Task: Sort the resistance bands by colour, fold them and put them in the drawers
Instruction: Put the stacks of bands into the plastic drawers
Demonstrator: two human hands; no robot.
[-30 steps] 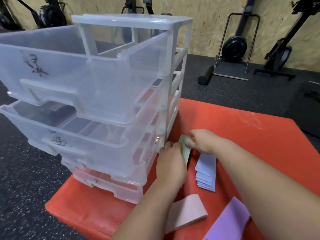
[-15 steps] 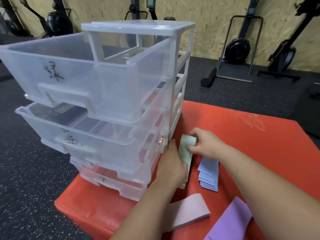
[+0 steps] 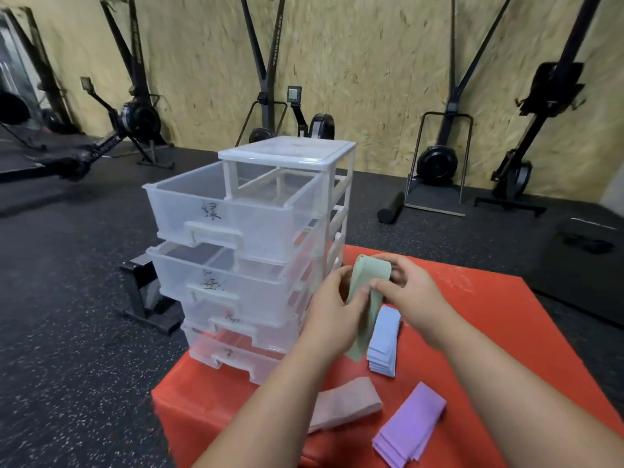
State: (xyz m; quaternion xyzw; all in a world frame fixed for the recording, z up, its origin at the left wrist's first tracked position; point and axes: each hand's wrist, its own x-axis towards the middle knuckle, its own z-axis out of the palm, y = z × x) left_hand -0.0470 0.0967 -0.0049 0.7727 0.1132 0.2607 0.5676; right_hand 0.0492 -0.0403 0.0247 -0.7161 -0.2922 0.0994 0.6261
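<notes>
Both left hand (image 3: 332,310) and right hand (image 3: 412,293) pinch the green band (image 3: 370,269), fingers partly hiding it.

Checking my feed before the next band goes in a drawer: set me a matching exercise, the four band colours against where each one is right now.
Things:
1. green band
2. blue bands
3. pink band
4. purple bands

Places:
A. lying flat on the red mat, by its near left edge
B. held up between the left hand and the right hand
C. stacked nearest the person, on the right
D. stacked on the mat just under the right hand

Pairs: 1-B, 2-D, 3-A, 4-C
</notes>
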